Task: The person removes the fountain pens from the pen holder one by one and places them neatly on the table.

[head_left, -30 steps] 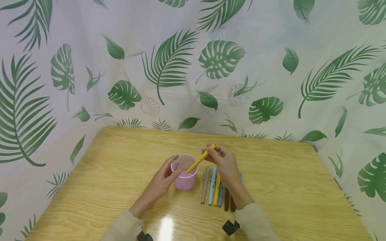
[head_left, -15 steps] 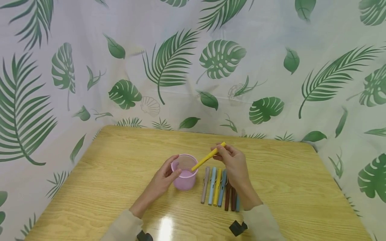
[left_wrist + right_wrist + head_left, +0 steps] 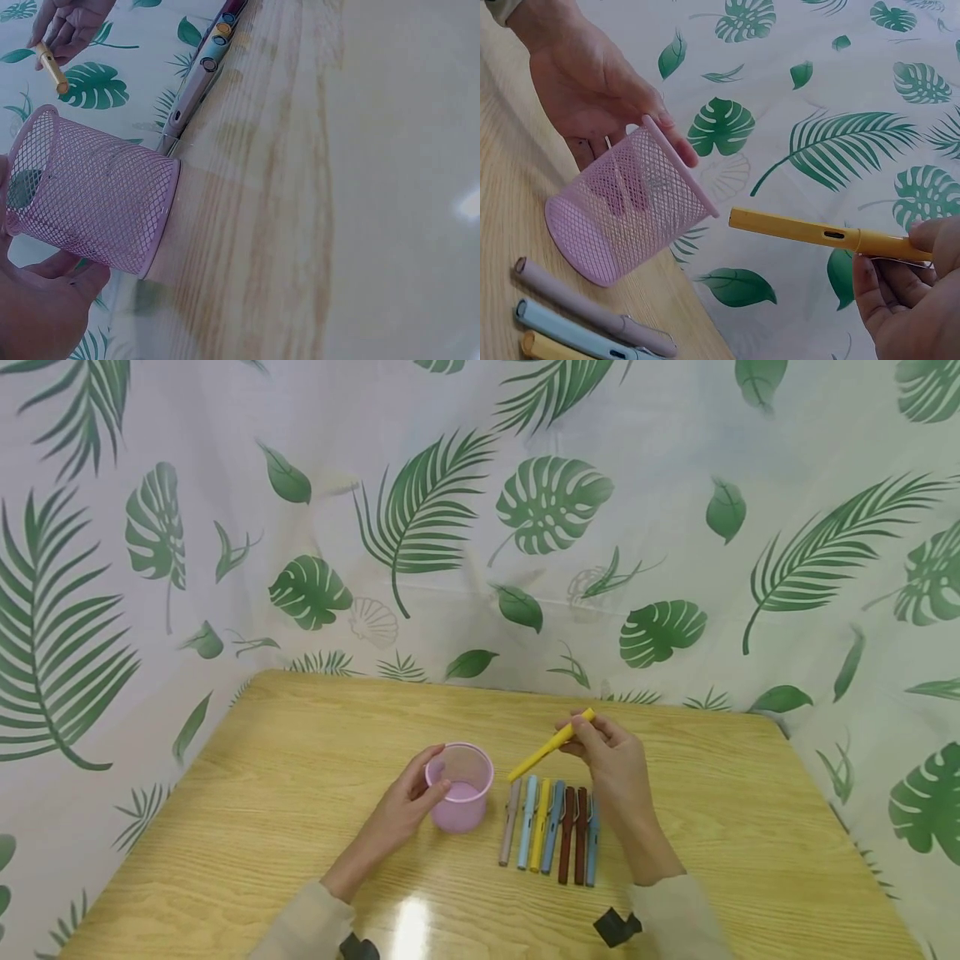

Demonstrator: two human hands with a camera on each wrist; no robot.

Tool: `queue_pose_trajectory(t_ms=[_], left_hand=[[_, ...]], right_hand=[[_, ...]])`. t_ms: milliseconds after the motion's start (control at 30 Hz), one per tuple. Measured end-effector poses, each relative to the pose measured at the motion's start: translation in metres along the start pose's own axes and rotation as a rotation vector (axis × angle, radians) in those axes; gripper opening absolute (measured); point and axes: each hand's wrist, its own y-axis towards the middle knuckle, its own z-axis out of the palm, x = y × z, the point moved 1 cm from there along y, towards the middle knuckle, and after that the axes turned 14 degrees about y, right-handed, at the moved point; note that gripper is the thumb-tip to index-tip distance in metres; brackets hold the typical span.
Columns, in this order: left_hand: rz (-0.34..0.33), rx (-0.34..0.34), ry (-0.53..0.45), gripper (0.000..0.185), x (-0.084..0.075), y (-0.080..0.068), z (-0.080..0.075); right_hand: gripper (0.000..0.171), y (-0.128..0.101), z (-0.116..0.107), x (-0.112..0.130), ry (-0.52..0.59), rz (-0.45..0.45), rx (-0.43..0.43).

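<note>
Wood-grain tabletop [image 3: 300, 760], glossy, leaf-print cloth [image 3: 450, 485] behind far edge. Pink mesh wire cup [image 3: 460, 787] upright near tabletop middle; left hand [image 3: 405, 802] curled round its left side, thumb at rim. Row of six capped pens [image 3: 547, 827] flat just right of cup. Right hand [image 3: 611, 760] pinches yellow capped pen [image 3: 551, 744] above row, tilted, low end toward cup, clear of rim.

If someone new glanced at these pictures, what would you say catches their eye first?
Most likely the yellow pen, pinched by the right hand and held slanted in the air just right of the pink mesh cup, which the left hand holds at its rim. Next, the row of coloured pens lying side by side on the wooden table, right of the cup.
</note>
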Motion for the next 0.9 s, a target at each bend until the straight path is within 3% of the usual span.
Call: queue_pose_trajectory(t_ms=[533,900], left_hand=[[-0.004,0.015,-0.001,0.060,-0.002,-0.001,-0.002],[0.001,0.016,0.002,0.061,-0.001,0.000,-0.001]], right_hand=[[0.041,-0.012,-0.040,0.024,-0.058,-0.005,-0.024],[0.031,-0.021,-0.069,0.036,-0.027,-0.008,-0.055]])
